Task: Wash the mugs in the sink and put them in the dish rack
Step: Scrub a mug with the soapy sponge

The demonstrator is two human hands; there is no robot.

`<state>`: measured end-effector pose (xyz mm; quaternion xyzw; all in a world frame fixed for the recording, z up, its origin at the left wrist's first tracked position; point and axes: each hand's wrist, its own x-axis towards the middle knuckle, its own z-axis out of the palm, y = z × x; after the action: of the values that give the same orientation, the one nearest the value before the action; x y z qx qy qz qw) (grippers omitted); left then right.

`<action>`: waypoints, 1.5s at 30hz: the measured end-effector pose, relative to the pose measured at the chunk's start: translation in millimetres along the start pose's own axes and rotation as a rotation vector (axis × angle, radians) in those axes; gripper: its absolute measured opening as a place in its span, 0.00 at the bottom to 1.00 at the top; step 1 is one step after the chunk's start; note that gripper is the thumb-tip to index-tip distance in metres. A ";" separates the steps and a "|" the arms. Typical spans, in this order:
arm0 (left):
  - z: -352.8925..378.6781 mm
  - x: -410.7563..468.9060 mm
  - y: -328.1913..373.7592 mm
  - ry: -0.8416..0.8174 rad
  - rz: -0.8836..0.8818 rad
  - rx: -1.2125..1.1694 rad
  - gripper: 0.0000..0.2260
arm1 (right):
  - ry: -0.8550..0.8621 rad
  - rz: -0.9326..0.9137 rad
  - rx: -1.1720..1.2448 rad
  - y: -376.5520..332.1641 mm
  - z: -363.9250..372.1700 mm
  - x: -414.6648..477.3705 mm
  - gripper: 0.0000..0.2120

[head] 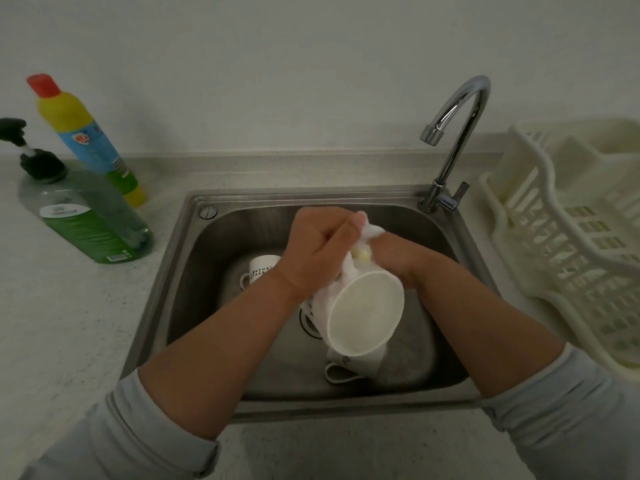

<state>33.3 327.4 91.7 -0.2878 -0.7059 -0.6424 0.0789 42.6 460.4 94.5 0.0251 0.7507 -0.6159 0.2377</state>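
Two pale rolled sleeves (138, 445) lie at 6 o'clock, nearest the viewer, with bare forearms reaching over the near rim of the steel sink (207, 271). Left grip (318, 251): fingers curled tight around the foamy wall of a white mug (363, 313), which is held in the air over the middle of the basin, tilted, its open mouth turned toward the viewer. Right grip (394, 254): set against the mug's far side, at 1 o'clock of its mouth. Its fingers are hidden behind foam and mug, so whether it is closed on anything cannot be told. A yellow sponge (362, 257) shows between the two grips at the mug's base, with white foam (372, 232) above it. Second mug (259, 268): on the sink floor at 10 o'clock of the held one, partly behind the left wrist. Third mug (349, 370): on the sink floor at 6 o'clock, just under the held one. Tap (460, 133): at the sink's 1 o'clock corner, spout arched over the basin. Dish rack (571, 237): cream plastic, on the desk (69, 323) at 3 o'clock of the sink. At 10 o'clock on the desk, a yellow bottle (86, 133) with a red cap stands behind a clear pump bottle (86, 220) of green liquid.
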 end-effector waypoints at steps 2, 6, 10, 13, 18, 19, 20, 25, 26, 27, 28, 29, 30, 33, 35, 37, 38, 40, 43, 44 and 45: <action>3.5 -1.0 2.0 -0.045 0.081 0.058 0.15 | 0.023 -0.003 -0.055 -1.3 1.4 0.6 0.07; -1.8 -2.9 -5.3 -0.005 0.155 0.139 0.15 | -0.026 -0.068 -0.087 -11.7 7.7 -1.4 0.09; 1.0 -8.8 -14.2 0.089 0.122 0.172 0.16 | -0.020 -0.093 0.070 2.3 -1.1 -6.0 0.13; -0.2 -8.8 -15.8 0.132 0.154 0.225 0.17 | 0.009 -0.088 -0.040 6.8 -5.4 -11.3 0.16; -7.8 -11.9 -24.6 0.218 0.109 0.293 0.17 | -0.076 -0.202 0.078 18.5 -15.5 -0.9 0.13; -7.3 -14.3 -26.0 0.237 0.093 0.297 0.16 | -0.106 -0.187 0.082 21.0 -16.9 1.4 0.13; -6.9 -17.0 -26.9 0.256 0.076 0.299 0.16 | -0.130 -0.194 0.023 22.8 -17.8 3.7 0.13; -14.3 -28.6 -28.5 0.378 -0.123 0.209 0.16 | -0.085 -0.291 -0.229 34.0 -17.4 15.6 0.08; -16.8 -29.9 -28.6 0.443 -0.184 0.153 0.18 | -0.109 -0.335 -0.178 34.1 -14.9 17.0 0.09; -18.8 -30.1 -28.3 0.530 -0.250 0.079 0.19 | -0.073 -0.253 0.019 36.4 -10.5 21.8 0.17; -20.8 -29.3 -28.0 0.629 -0.320 -0.002 0.20 | -0.039 -0.130 0.206 40.9 -5.5 25.8 0.23; -23.2 -28.0 -27.7 0.732 -0.385 -0.067 0.20 | -0.031 0.008 0.398 44.0 1.9 30.7 0.23; -25.4 -27.2 -27.5 0.824 -0.448 -0.117 0.20 | -0.053 0.084 0.526 43.1 10.0 33.5 0.21; -30.2 -29.5 -27.6 1.004 -0.576 -0.247 0.18 | -0.084 0.004 0.540 33.6 31.1 33.5 0.19; -34.9 -31.6 -27.5 1.099 -0.627 -0.302 0.18 | -0.077 -0.072 0.557 32.8 41.9 37.0 0.14; -43.4 -33.2 -29.6 1.219 -0.669 -0.334 0.18 | 0.011 -0.096 0.563 35.1 52.8 42.6 0.14; -48.6 -35.1 -32.3 1.271 -0.699 -0.358 0.19 | 0.068 -0.105 0.563 34.9 59.0 42.4 0.16; -58.1 -40.2 -37.3 1.343 -0.763 -0.395 0.20 | 0.130 -0.164 0.567 34.1 70.9 43.0 0.10; -69.6 -50.3 -45.4 1.365 -0.811 -0.411 0.15 | 0.206 -0.356 0.353 28.2 88.5 38.6 0.13; -72.1 -53.0 -44.4 1.352 -0.817 -0.396 0.13 | 0.247 -0.453 0.225 28.0 93.0 38.6 0.14; -75.3 -54.6 -43.3 1.338 -0.825 -0.374 0.11 | 0.282 -0.553 0.103 28.9 96.0 39.4 0.15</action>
<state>36.8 238.6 40.3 0.4329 -0.4394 -0.7634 0.1919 48.5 367.4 40.6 -0.0827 0.7223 -0.6850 -0.0470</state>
